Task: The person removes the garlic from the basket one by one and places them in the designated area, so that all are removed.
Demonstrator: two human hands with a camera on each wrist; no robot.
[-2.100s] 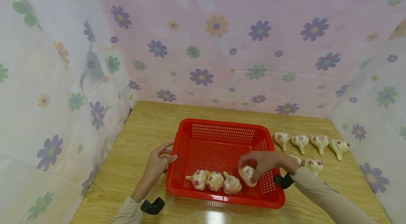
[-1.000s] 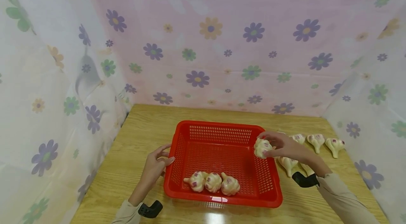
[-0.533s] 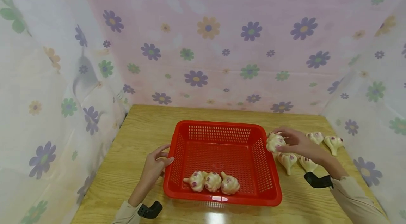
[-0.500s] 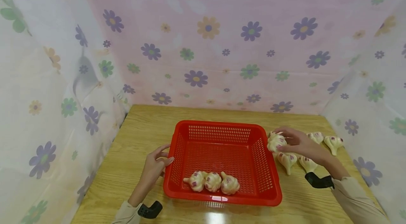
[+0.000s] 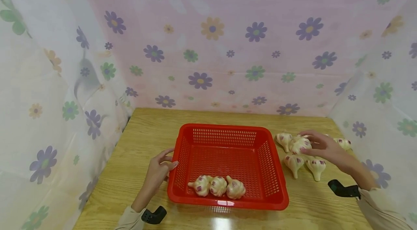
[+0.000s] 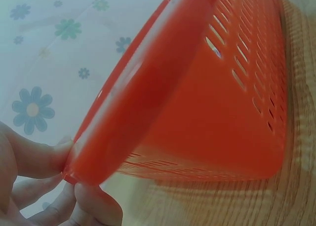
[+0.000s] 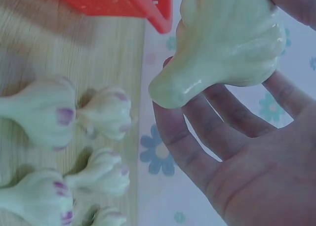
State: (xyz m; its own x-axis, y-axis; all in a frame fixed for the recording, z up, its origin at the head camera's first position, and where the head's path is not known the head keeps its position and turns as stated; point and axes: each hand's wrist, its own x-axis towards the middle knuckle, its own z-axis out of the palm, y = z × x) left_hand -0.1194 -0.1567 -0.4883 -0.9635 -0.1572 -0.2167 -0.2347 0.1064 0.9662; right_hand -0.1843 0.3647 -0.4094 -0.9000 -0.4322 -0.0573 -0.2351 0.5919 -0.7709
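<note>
My left hand [image 5: 158, 168] pinches the left rim of a red plastic basket [image 5: 182, 199]; the left wrist view shows thumb and fingertips on either side of that rim [image 6: 123, 107]. Inside the basket, along its front, lie three garlic bulbs [image 5: 218, 186] side by side. To the right of the basket, my right hand [image 5: 330, 151] holds another garlic bulb [image 5: 300, 145]. In the right wrist view this bulb [image 7: 232, 43] is raised above the table, its stem pointing down-left, fingers under it and thumb on top.
Several garlic bulbs lie in two rows on the wooden table [image 5: 150, 125] right of the basket, among them a near bulb [image 5: 294, 164] and a far bulb [image 5: 284, 140]. My right hand partly hides the far row. Flowered cloth [image 5: 234, 70] hangs around the table.
My right hand has lifted a garlic bulb out of the basket's right front and carried it right, over the rim, above the bulbs on the table. My left hand keeps its hold on the basket.
</note>
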